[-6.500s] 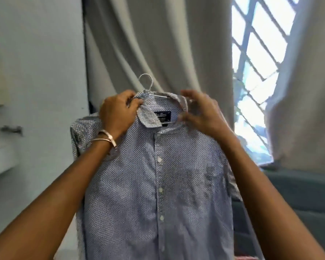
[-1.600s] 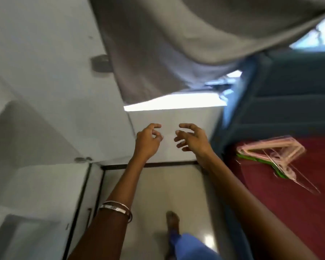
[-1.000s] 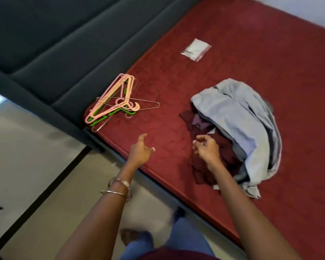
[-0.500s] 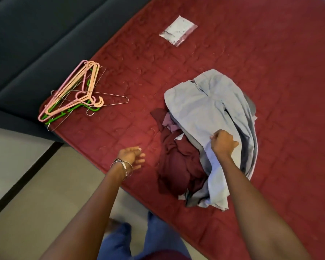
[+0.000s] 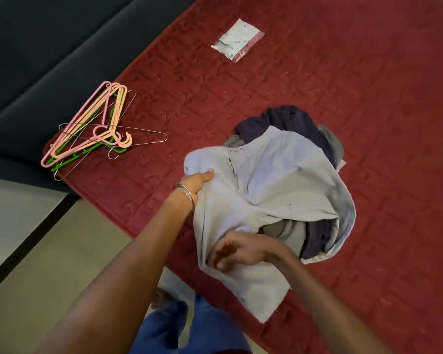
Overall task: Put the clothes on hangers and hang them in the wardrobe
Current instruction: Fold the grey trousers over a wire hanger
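Grey shirt (image 5: 279, 180) gripped between left hand (image 5: 196, 181), right hand (image 5: 237, 251).

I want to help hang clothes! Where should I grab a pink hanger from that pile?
Take the pink hanger by its hook, which pokes out at the pile's right end. Come from the right, over the bare bedcover: the hangers' long arms are tangled with the others, and the sofa crowds the left.

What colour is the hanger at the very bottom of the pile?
Green, peeking out under the pink and peach ones; the head view shows it.
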